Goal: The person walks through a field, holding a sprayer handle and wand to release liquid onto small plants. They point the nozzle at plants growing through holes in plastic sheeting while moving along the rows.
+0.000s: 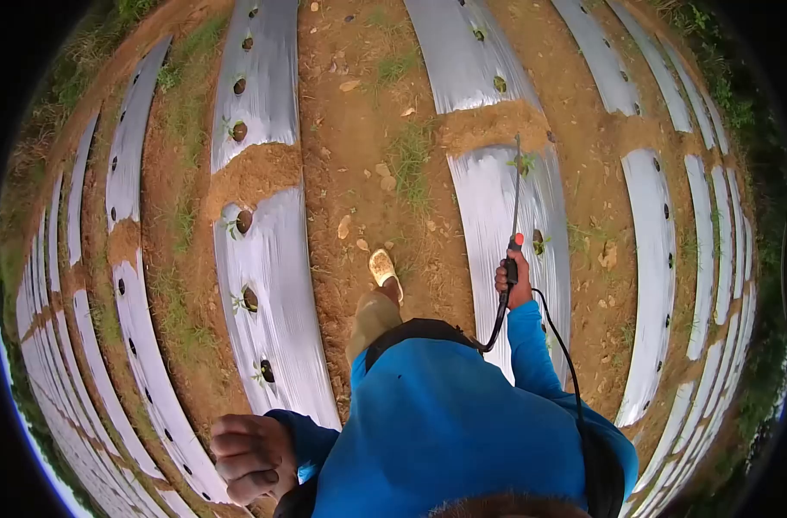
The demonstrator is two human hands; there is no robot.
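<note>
My right hand point(516, 278) is wrapped round the black handle of a sprayer wand point(512, 266) with a red part at its top. The wand's thin metal tube points forward over a silver plastic-covered bed point(488, 194), its tip near a small green plant point(525, 162). A black hose runs back from the handle beside my blue sleeve. At the lower left, my left hand point(254, 456) is held up with its fingers curled. No object shows in it, and it touches nothing visible.
Another silver-covered bed point(277, 302) runs along the left, with planting holes and seedlings. Between the beds lies a brown soil path point(359, 129) with grass tufts and dry leaves. My yellowish shoe point(381, 266) is on this path. More covered rows stretch to both sides.
</note>
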